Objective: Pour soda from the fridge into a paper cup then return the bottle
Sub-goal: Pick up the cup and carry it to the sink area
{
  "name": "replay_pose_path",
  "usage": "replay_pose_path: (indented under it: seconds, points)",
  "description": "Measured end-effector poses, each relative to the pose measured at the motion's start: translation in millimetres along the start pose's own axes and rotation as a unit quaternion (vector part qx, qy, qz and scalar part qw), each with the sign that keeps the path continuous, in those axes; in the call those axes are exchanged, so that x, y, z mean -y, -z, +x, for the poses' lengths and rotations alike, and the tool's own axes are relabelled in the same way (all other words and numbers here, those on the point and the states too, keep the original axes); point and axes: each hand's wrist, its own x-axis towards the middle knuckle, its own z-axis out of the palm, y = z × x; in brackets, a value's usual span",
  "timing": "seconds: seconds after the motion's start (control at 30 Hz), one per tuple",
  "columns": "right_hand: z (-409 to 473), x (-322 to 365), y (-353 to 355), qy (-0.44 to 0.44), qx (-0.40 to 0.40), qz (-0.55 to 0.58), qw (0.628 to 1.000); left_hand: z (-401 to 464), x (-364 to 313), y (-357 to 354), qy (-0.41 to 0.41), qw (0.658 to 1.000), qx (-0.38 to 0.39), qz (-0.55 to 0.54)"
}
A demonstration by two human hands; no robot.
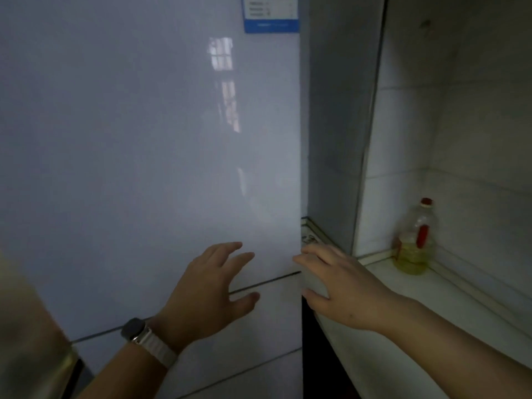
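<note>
Only right hand fingertips vanish behind fridge door.

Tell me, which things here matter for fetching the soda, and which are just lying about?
For the job:
pale glossy fridge door
left hand
right hand

Lying about:
clear plastic oil bottle with red cap
white counter
blue-edged label

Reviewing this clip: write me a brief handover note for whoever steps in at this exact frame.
Left hand: open, fingers spread in front of the fridge door, holding nothing.
Right hand: open, at the door's right edge; contact unclear.
Door is closed. Soda bottle and paper cup not in view. An oil bottle stands on the counter to the right.
Done: nothing visible.
Left: open the fridge, take the soda, pour, return it.
</note>
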Motion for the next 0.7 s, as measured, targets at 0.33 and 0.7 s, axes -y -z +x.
replay_pose_path:
  seconds: [0.33, 0.7]
  points:
    - [-89, -16, 43, -0.175, -0.008, -0.054, 0.983, 56, -57, -46, -0.150, 0.983, 0.039, -0.098]
    - [-168, 42, 60, -0.342, 0.013, -0.120, 0.932, 61, -99, -80, -0.269, 0.935, 0.085, -0.215]
